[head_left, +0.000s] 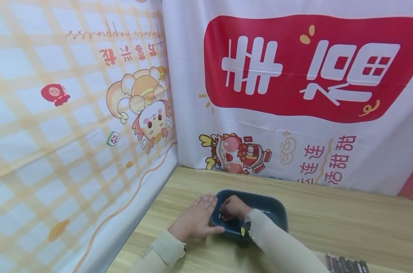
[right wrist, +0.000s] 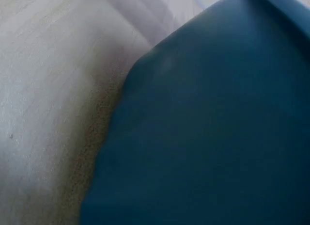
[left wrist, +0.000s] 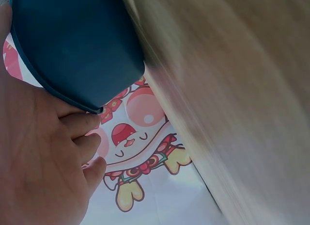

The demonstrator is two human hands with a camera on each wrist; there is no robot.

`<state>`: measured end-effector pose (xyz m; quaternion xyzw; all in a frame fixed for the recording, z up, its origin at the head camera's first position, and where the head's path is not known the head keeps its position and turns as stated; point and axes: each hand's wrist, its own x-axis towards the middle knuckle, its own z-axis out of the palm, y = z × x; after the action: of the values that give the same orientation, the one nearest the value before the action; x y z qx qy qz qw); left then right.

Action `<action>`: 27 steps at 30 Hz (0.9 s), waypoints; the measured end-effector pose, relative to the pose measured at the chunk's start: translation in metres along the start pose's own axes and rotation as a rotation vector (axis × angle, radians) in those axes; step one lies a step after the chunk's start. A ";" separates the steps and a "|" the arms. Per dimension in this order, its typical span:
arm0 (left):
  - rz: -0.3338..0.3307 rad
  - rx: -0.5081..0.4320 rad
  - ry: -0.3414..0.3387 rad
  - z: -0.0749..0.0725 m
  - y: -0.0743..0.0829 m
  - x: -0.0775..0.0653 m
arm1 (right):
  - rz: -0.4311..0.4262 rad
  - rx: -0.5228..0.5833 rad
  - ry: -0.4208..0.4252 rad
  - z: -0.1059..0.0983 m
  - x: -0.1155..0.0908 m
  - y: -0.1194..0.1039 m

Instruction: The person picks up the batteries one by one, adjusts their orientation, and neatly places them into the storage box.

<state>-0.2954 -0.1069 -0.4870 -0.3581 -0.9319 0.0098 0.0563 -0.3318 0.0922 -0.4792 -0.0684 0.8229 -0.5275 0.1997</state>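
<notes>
Your right grip (head_left: 234, 208) is down inside the blue tray (head_left: 252, 194), toward its left end, with the fingers curled and pinching a small dark piece (head_left: 220, 217) (it carries pale marks, too small for you to read). So that piece sits within the tray, low near its left wall. Your left grip (head_left: 197, 219) lies at the tray's left end, fingers straight and together against the rim, thumb stretched along the near side; it is holding nothing up. A black band (head_left: 245, 230) with a yellow mark circles your right wrist, over the tray's near rim. The tray rests on the wooden counter (head_left: 329, 220). To the right of the tray and nearer you, several slim dark sticks (head_left: 346, 264) lie side by side, and behind the tray hangs a printed cloth (head_left: 189, 113).
</notes>
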 end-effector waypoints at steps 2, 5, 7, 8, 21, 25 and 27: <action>-0.007 -0.016 -0.006 -0.002 0.000 -0.003 | 0.008 -0.017 0.013 0.002 0.003 0.001; -0.017 -0.034 -0.010 -0.006 0.001 -0.008 | 0.016 -0.038 0.026 0.006 0.009 0.003; -0.020 -0.035 -0.009 -0.007 0.002 -0.009 | 0.016 -0.040 0.030 0.007 0.013 0.004; -0.017 -0.031 -0.005 -0.008 0.002 -0.009 | 0.014 -0.040 0.032 0.008 0.013 0.004; -0.008 -0.028 -0.019 -0.009 0.003 -0.002 | 0.020 -0.074 0.059 0.004 0.013 0.004; -0.003 -0.015 -0.012 -0.006 0.003 0.000 | 0.008 -0.092 0.064 0.003 0.013 0.006; 0.001 -0.017 -0.004 -0.004 0.003 0.001 | 0.003 -0.098 0.067 0.002 0.013 0.007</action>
<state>-0.2940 -0.1036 -0.4832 -0.3590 -0.9319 0.0028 0.0512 -0.3419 0.0893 -0.4895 -0.0593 0.8542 -0.4881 0.1691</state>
